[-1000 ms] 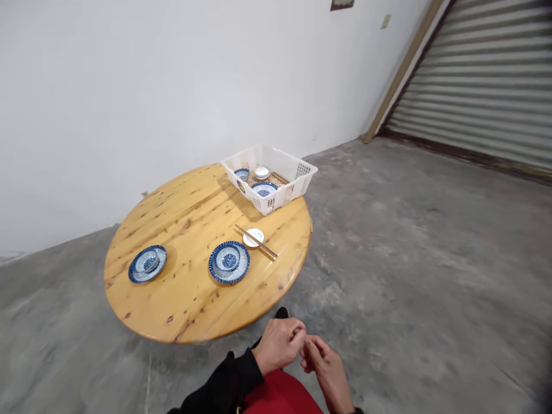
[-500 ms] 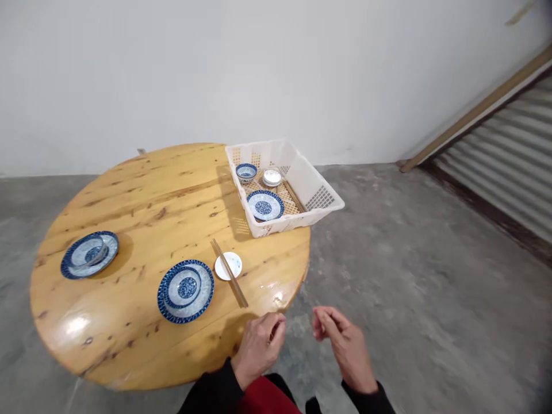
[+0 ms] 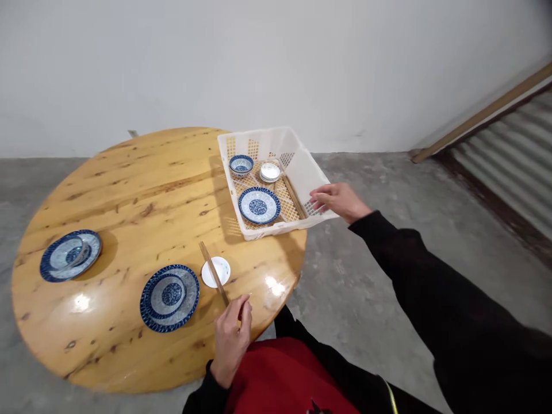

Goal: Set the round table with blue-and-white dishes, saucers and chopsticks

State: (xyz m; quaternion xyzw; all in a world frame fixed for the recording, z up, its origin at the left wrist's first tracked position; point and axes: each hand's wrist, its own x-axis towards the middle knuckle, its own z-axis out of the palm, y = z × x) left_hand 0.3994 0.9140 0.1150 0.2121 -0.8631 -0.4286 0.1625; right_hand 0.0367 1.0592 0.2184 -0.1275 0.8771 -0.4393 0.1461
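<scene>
My left hand point(image 3: 233, 334) is at the near edge of the table, its fingers curled and thumb drawn in. It overlaps the near end of a pair of chopsticks point(image 3: 211, 265); whether it grips them is hidden. These chopsticks lie across a small white dish point(image 3: 221, 268). My right hand point(image 3: 338, 200), fingers stretched out, is over the right rim of a white plastic basket point(image 3: 276, 229), with nothing visible in it. Inside the basket are a blue-and-white plate point(image 3: 259, 206), a blue-patterned bowl point(image 3: 241, 164), stacked small white dishes point(image 3: 270, 171) and chopsticks point(image 3: 294, 195).
A blue-rimmed plate point(image 3: 149, 305) with a bowl point(image 3: 169, 293) on it stands left of my left hand. Farther left is another plate point(image 3: 95, 244) with a bowl point(image 3: 66, 253). The round wooden table point(image 3: 142, 190) ends near the basket's right side, above a concrete floor point(image 3: 371, 270).
My right hand has moved up and forward to the basket's right rim, and its fingers have spread. My left hand has shifted left, over the near end of the chopsticks. The view has shifted slightly.
</scene>
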